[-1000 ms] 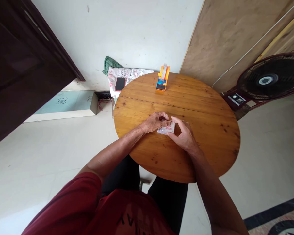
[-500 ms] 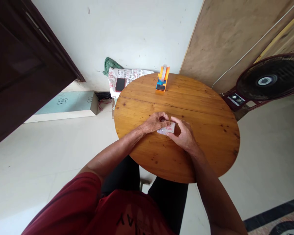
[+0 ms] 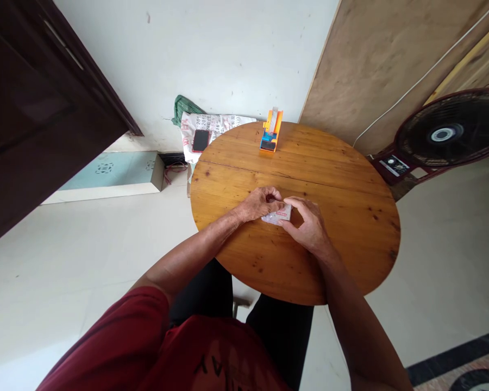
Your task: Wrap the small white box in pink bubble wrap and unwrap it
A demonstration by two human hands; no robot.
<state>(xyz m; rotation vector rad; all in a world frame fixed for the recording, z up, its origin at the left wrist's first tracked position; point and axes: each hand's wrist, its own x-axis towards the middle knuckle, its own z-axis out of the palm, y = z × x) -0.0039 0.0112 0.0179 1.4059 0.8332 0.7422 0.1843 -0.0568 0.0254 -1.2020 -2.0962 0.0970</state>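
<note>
A small whitish box with red print, seemingly in clear plastic, is held between both hands over the round wooden table. My left hand grips its left part, with the thumb across the top. The fingers of my right hand pinch the right end, index finger at the far corner and thumb at the near edge. Beyond the hands, an orange and blue tape dispenser stands near the table's far edge.
Left of the table's far edge, a black phone lies on a printed white bag, beside a green bag. A dark fan stands at the right. A dark door is at the left.
My right hand's index finger has closed in onto the far corner of the box, where a gap showed before. My left hand has hardly moved.
</note>
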